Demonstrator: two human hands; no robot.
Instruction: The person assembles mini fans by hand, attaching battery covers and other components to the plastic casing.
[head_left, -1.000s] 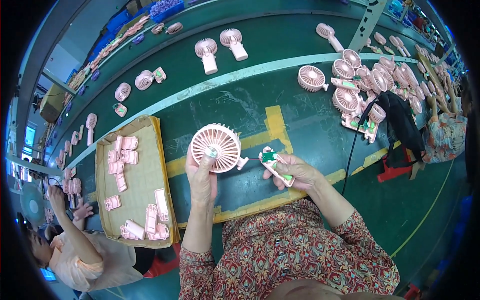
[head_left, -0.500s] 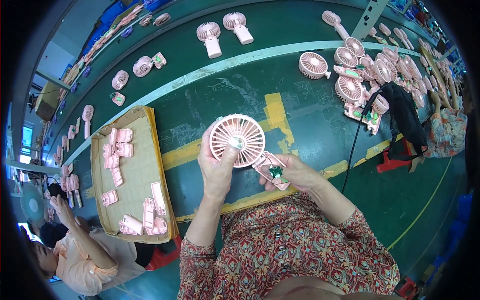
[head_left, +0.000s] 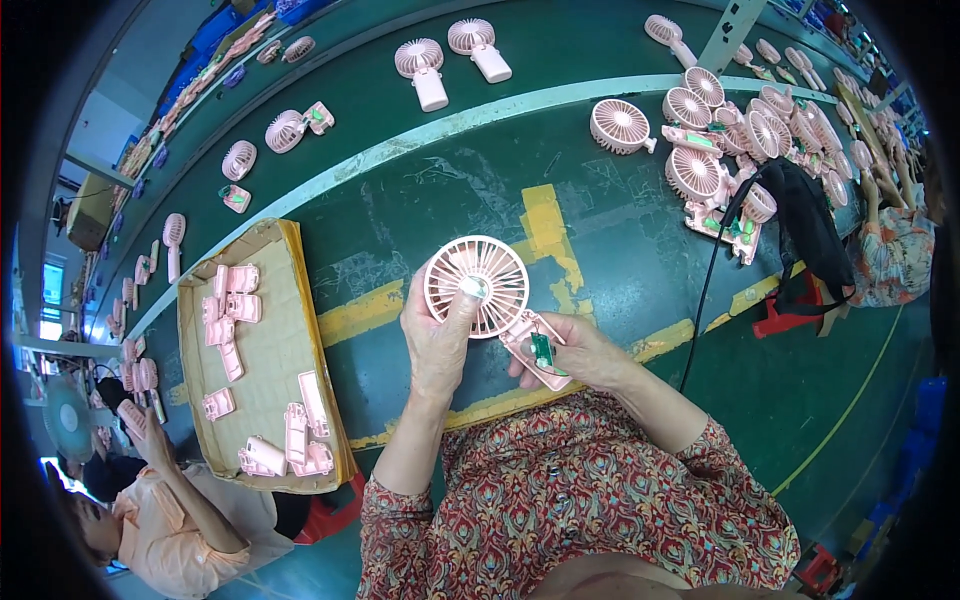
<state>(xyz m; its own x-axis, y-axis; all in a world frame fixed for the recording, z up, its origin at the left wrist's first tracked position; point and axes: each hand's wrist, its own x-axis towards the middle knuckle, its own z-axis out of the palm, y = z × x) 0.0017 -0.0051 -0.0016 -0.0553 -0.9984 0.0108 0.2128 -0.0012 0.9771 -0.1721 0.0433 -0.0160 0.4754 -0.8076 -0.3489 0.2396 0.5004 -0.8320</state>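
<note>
In front of my body I hold a pink handheld fan [head_left: 500, 275] above the green table. My left hand [head_left: 436, 345] grips its round slatted head, the thumb on the silvery hub at the centre. Below and to the right of the head is the fan's opened handle shell [head_left: 535, 365]. My right hand [head_left: 585, 352] is closed round that shell, its thumb at a small green circuit board [head_left: 543, 350] inside. The right fingers under the shell are partly hidden.
A cardboard tray [head_left: 270, 350] with several pink shell pieces stands at my left. Pink fans [head_left: 695, 172] are heaped at the right beside a black bag [head_left: 800, 220] and cable. More fans [head_left: 425, 75] lie beyond the pale rail [head_left: 440, 140]. A co-worker [head_left: 190, 510] sits at left.
The green board has turned more upright and sits lower against the shell, under my right thumb. The fan has shifted slightly. At left, the co-worker's raised hand now holds a pink piece.
</note>
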